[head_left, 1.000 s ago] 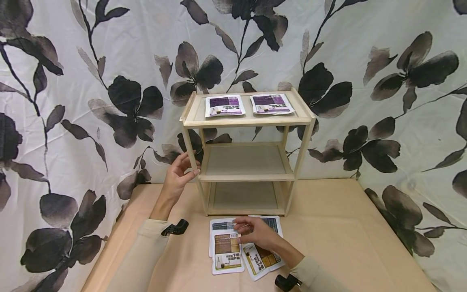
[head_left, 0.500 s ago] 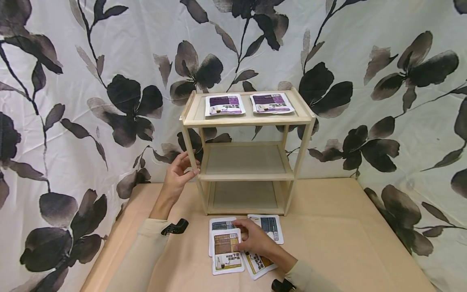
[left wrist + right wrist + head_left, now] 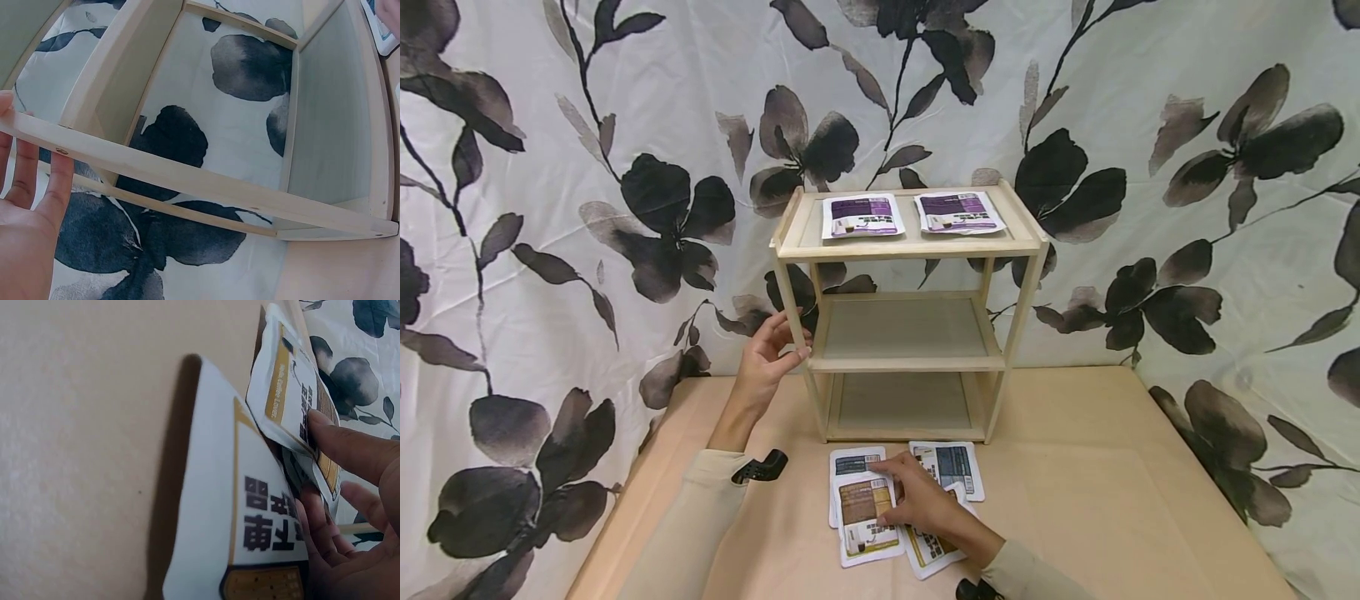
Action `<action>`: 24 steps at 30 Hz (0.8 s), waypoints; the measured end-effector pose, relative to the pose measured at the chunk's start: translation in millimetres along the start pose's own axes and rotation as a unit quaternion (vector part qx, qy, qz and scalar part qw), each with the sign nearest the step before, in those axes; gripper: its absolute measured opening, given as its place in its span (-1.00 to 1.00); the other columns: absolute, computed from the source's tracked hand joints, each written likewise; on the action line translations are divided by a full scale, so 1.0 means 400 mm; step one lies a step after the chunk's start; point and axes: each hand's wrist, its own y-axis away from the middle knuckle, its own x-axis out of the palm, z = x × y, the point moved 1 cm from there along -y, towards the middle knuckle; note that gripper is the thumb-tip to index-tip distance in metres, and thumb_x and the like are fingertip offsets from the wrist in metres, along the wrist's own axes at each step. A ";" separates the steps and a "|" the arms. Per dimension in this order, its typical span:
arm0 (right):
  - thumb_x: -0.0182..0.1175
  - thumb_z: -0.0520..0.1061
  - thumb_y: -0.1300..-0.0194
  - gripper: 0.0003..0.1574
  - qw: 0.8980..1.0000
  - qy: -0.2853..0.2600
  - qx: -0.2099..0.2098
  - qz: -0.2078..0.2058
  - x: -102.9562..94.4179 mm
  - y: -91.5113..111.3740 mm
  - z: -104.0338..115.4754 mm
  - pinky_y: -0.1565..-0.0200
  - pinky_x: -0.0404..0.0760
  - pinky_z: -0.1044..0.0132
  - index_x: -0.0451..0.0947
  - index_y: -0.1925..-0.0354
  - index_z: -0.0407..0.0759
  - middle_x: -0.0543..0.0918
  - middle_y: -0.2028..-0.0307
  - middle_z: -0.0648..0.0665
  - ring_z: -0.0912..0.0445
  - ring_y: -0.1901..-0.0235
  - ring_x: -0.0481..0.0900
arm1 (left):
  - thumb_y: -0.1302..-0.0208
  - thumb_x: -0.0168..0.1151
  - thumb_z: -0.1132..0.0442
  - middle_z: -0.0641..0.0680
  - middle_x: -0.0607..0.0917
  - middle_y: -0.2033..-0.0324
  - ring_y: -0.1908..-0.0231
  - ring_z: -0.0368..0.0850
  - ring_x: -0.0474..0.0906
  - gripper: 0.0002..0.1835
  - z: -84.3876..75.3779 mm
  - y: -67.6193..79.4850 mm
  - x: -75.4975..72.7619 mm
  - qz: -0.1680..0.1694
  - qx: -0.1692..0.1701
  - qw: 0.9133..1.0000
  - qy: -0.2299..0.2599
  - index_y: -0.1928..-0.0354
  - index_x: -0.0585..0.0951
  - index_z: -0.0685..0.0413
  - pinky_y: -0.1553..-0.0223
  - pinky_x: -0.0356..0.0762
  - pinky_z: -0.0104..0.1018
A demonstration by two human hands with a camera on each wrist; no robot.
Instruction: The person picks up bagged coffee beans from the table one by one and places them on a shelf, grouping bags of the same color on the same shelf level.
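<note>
Head view is taking in a floral cloth that is hanging behind everything, and under it a peach-coloured surface. On that surface a three-tier wooden rack is standing upright, its whole front showing; the left wrist view is giving only its side, with one upright crossing close by. My left grip is pinching that post, and the left wrist view is adding what the head view is partly hiding: my fingers are lying behind the wood.

My right grip is pinching the left brown-labelled pouch, which is lying just before the rack and overlapping a blue-labelled pouch. From above I am seeing mostly the back of that grip; the right wrist view is showing my thumb pressing the printed face, with fingers bending at the far edge. A second brown-labelled pouch is filling that view's foreground, while from the head it is sitting partly under my wrist. Another blue-labelled pouch is lying beyond it. Two purple-labelled pouches are resting on the top tier, showing only from the head. Black characters are reading largest from the right wrist.
</note>
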 end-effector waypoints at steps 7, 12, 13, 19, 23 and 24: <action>0.57 -0.31 0.00 -0.11 0.999 -0.020 -0.023 0.011 -0.006 0.000 0.000 0.37 0.45 0.46 0.53 -0.33 -0.11 0.50 0.18 -0.11 0.22 0.41 0.43 | -0.20 0.26 0.65 -0.02 0.70 0.15 0.05 0.04 0.61 -0.33 0.004 -0.001 0.000 0.000 -0.002 1.000 0.002 -0.34 0.51 0.05 0.04 0.65 -0.31; 0.45 -0.37 -0.11 -0.27 0.999 -0.040 -0.006 0.031 -0.008 -0.001 -0.002 0.46 0.41 0.45 0.61 -0.26 -0.04 0.55 0.39 -0.08 0.25 0.49 0.40 | -0.19 0.27 0.65 -0.02 0.70 0.14 0.06 0.12 0.58 -0.34 0.003 0.001 -0.001 -0.005 0.000 1.000 0.004 -0.31 0.53 0.03 0.05 0.66 -0.31; 0.45 -0.36 -0.12 -0.31 0.999 -0.038 -0.004 0.033 -0.007 -0.001 -0.003 0.44 0.42 0.45 0.63 -0.23 -0.02 0.56 0.38 -0.06 0.24 0.47 0.41 | -0.19 0.27 0.65 -0.03 0.70 0.14 0.06 0.12 0.58 -0.34 0.002 0.002 -0.001 -0.005 0.001 1.000 0.003 -0.31 0.52 0.03 0.05 0.66 -0.31; 0.58 -0.12 -0.05 -0.24 0.999 -0.019 -0.024 0.013 0.005 -0.008 -0.004 0.23 0.50 0.38 0.60 -0.23 -0.14 0.55 0.20 -0.08 0.11 0.25 0.47 | -0.19 0.27 0.64 -0.03 0.70 0.14 0.05 0.15 0.57 -0.35 -0.003 0.003 0.001 -0.006 0.001 1.000 0.001 -0.31 0.52 0.06 0.05 0.65 -0.32; 0.60 -0.07 -0.02 -0.08 0.999 0.000 -0.044 0.012 0.015 -0.010 -0.001 0.30 0.41 0.41 0.50 -0.34 -0.17 0.46 0.23 -0.11 0.10 0.30 0.38 | -0.18 0.28 0.64 -0.02 0.71 0.14 0.05 0.17 0.57 -0.35 -0.005 0.005 0.003 -0.006 -0.003 1.000 0.006 -0.31 0.51 0.07 0.05 0.66 -0.31; 0.59 -0.09 -0.04 -0.08 0.999 0.006 -0.047 0.015 0.016 -0.010 0.000 0.32 0.38 0.43 0.50 -0.35 -0.14 0.46 0.23 -0.10 0.11 0.31 0.37 | -0.18 0.28 0.64 -0.02 0.71 0.15 0.05 0.18 0.57 -0.35 -0.006 0.005 0.003 -0.006 -0.003 1.000 0.006 -0.31 0.51 0.07 0.05 0.66 -0.31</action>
